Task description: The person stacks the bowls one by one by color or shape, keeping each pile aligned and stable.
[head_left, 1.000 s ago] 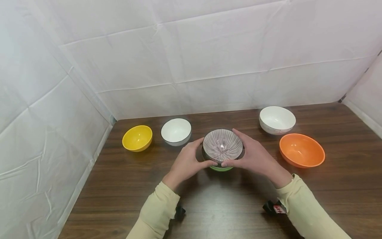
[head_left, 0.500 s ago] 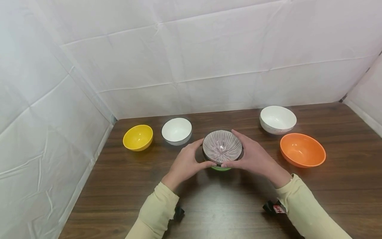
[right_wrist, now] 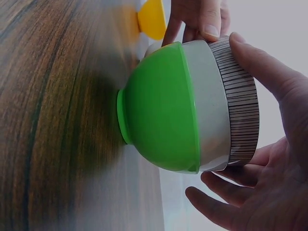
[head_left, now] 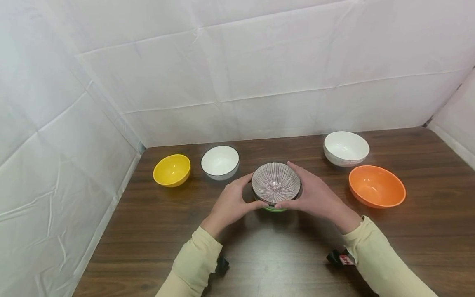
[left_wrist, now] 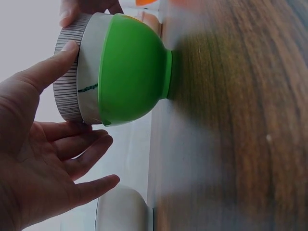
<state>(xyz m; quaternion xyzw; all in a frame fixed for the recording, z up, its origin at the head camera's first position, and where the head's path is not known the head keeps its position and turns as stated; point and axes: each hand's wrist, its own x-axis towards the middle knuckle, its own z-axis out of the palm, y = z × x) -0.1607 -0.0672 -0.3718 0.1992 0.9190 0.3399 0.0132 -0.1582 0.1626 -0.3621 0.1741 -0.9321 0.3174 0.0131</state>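
A bowl with thin dark stripes (head_left: 276, 181) tops a nested stack in the middle of the table. Below its rim shows the wall of a white bowl (left_wrist: 90, 67), set inside a green bowl (right_wrist: 156, 110) whose foot stands on the wood. My left hand (head_left: 231, 202) grips the striped bowl from the left, thumb on the near side and fingertips under the far side. From the right, my right hand (head_left: 320, 194) grips the same bowl in a mirrored way. Both thumb tips nearly meet at the front. In the head view the white bowl is mostly hidden.
A yellow bowl (head_left: 172, 170) and a white bowl with a dark rim (head_left: 220, 162) stand at the back left. Another white bowl (head_left: 346, 148) and an orange bowl (head_left: 377, 187) stand to the right. White sheeting (head_left: 237, 70) hangs behind the table (head_left: 148, 239).
The striped bowl has shifted very slightly down and to the left in the head view, both hands keeping their grip. The other bowls stay where they were.
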